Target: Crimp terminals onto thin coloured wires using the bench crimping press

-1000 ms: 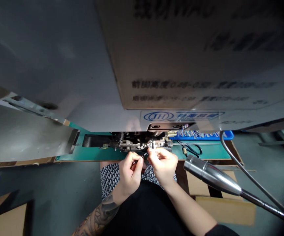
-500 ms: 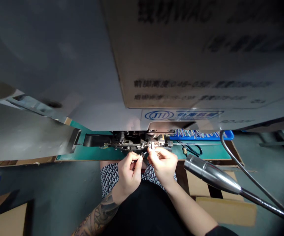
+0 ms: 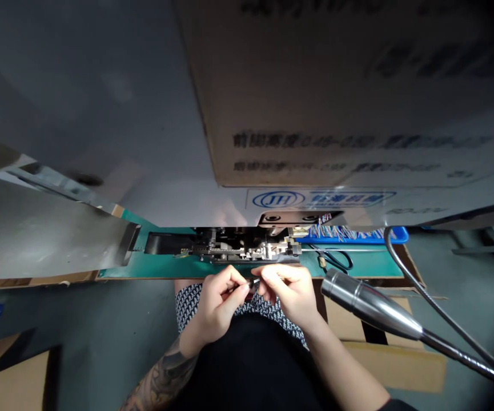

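My left hand (image 3: 219, 305) is closed in a pinch, thumb against forefinger, on a small dark piece with a pale tip (image 3: 254, 282), too small to name. Close beside it, my right hand (image 3: 292, 291) is also pinched, its fingertips near that tip; what it holds is hidden by the fingers. Both hands hover over my lap at the front edge of the green tabletop (image 3: 144, 273). Just beyond them sits the metal mechanism (image 3: 247, 252) of a crimping-type machine, under its big grey housing (image 3: 161, 142).
On the right, a blue tray (image 3: 401, 234) holds many thin coloured wires (image 3: 349, 233). A metal gooseneck lamp (image 3: 370, 302) reaches in beside my right forearm. A dark cable (image 3: 336, 260) lies coiled on the table. Cardboard (image 3: 392, 365) is on the floor at right.
My right hand has drawn back from the mechanism toward me, slightly rightward. My left hand has come back a little too. The mechanism's front is now uncovered.
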`<state>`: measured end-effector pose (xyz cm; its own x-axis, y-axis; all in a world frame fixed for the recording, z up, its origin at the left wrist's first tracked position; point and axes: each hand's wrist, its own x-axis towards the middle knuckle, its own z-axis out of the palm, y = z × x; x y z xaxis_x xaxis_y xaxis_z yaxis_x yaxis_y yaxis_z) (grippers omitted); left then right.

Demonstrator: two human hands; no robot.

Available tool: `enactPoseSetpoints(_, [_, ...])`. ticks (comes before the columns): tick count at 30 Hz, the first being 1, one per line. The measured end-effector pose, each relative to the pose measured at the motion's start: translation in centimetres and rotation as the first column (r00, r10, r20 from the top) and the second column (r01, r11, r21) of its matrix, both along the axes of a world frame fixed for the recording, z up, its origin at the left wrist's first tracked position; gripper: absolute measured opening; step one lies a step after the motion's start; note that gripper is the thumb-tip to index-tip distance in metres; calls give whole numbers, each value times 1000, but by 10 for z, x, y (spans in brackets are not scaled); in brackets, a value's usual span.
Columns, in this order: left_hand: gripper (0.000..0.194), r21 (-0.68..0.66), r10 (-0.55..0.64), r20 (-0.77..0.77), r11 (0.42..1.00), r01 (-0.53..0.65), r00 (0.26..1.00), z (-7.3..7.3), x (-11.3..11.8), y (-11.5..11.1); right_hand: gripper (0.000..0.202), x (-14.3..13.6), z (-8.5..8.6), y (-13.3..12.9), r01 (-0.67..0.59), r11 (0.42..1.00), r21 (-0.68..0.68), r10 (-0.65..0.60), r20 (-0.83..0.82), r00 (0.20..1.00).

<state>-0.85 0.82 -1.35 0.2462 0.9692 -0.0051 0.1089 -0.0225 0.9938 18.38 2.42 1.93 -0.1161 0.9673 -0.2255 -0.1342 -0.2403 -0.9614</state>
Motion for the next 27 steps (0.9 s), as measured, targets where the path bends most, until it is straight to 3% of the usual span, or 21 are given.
enactPoseSetpoints(2, [26, -165, -17, 134, 985, 39, 991, 3, -1, 0, 30, 0, 0, 0, -16, 1000, -13, 16, -38, 999])
enactPoseSetpoints(5, [28, -204, -4, 179, 978, 41, 984, 6, -1, 1, 29, -1, -3, 0, -29, 998, -52, 25, -72, 997])
enactPoseSetpoints(11, [24, -25, 87, 20, 996, -86, 996, 11, 8, 1, 31, -8, -5, 2, 32, 997, -75, -38, -76, 996])
enactPoseSetpoints(16, [21, 79, 125, -39, 989, -122, 991, 14, 17, 3, 35, -11, -6, 8, 71, 992, -108, -79, -76, 994])
enactPoseSetpoints(27, [19, 151, 182, -69, 974, -170, 981, 17, 23, 4, 36, -16, -9, 15, 70, 970, -234, -125, -230, 965])
